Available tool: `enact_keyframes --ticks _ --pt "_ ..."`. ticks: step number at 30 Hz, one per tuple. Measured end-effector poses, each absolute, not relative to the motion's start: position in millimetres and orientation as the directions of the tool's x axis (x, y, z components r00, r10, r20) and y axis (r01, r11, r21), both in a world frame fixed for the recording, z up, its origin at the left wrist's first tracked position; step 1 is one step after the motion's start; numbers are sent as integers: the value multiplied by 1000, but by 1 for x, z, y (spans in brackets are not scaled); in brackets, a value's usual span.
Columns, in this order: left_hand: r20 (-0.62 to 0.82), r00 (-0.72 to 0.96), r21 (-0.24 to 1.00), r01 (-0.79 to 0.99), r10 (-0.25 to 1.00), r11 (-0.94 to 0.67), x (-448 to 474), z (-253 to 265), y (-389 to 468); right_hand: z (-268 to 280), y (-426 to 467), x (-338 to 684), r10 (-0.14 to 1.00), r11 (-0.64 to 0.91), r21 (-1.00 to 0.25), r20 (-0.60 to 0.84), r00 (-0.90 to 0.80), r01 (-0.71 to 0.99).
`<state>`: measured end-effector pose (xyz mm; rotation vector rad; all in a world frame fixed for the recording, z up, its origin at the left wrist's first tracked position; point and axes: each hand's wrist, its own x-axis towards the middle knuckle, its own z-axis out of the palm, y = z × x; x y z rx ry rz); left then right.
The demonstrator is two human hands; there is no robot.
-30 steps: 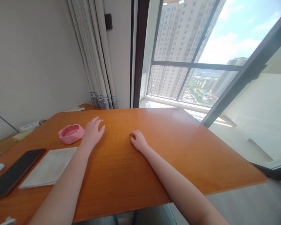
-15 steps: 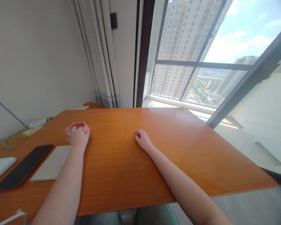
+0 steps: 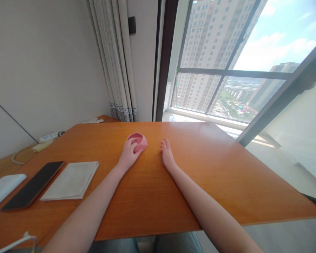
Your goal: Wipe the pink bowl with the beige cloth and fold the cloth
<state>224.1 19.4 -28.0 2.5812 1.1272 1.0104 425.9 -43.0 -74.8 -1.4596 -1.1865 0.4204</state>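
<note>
A small pink bowl point(image 3: 141, 141) with an angular outside sits near the middle of the wooden table point(image 3: 147, 196). My left hand point(image 3: 127, 153) grips its near left side, with fingers reaching over the rim into the hollow. Part of the bowl is hidden behind those fingers. To the right, a short way from the bowl, my right hand point(image 3: 168, 154) holds nothing. Its fingers are apart and point away from me, with the palm turned toward the bowl.
On the left lie a folded beige cloth point(image 3: 70, 181), a flat black rectangular slab point(image 3: 34, 186) and a white item point(image 3: 6, 189). A white power strip point(image 3: 48, 137) lies beyond the table's left edge. A white cable point(image 3: 15, 243) is at the lower left.
My left hand has carried the pink bowl rightward to the table's middle, uncovering the cloth. My right hand has shifted slightly right, and its curled fingers have straightened.
</note>
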Motion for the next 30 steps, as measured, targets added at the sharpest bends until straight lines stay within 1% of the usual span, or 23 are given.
enact_keyframes --ticks 3,5,8,13,18,21,23,24,25,27,28,30 --pt "459 633 408 473 624 -781 245 -26 -9 -72 -45 424 833 169 -938 300 466 301" --pt "430 693 423 412 579 -807 250 -23 -21 -70 -47 421 853 191 -937 306 423 292" --pt "408 751 431 342 519 -835 251 -19 -29 -68 -48 416 874 212 -922 327 360 323" --pt "348 775 434 366 528 -823 250 -20 -30 -67 -48 415 885 205 -892 344 313 402" --pt "354 789 432 338 501 -836 253 -22 -29 -63 -49 416 884 201 -908 330 333 367" --pt "370 774 439 342 514 -831 245 -9 -24 -60 -51 415 886 200 -914 323 334 354" --pt "419 688 420 432 592 -798 224 5 -16 -60 -51 415 887 203 -913 325 328 354" --pt "467 597 404 512 652 -758 208 12 -11 -60 -52 416 886 205 -910 329 327 359" --pt "518 465 402 609 718 -684 187 17 -5 -60 -52 416 883 206 -907 335 330 368" --pt "557 165 406 802 814 -439 138 20 7 -60 -52 416 876 208 -900 346 335 384" --pt "532 57 366 884 845 -290 111 17 12 -60 -52 417 874 209 -898 349 339 386" --pt "421 -84 225 974 903 -14 60 4 19 -61 -51 418 875 205 -902 343 341 381"
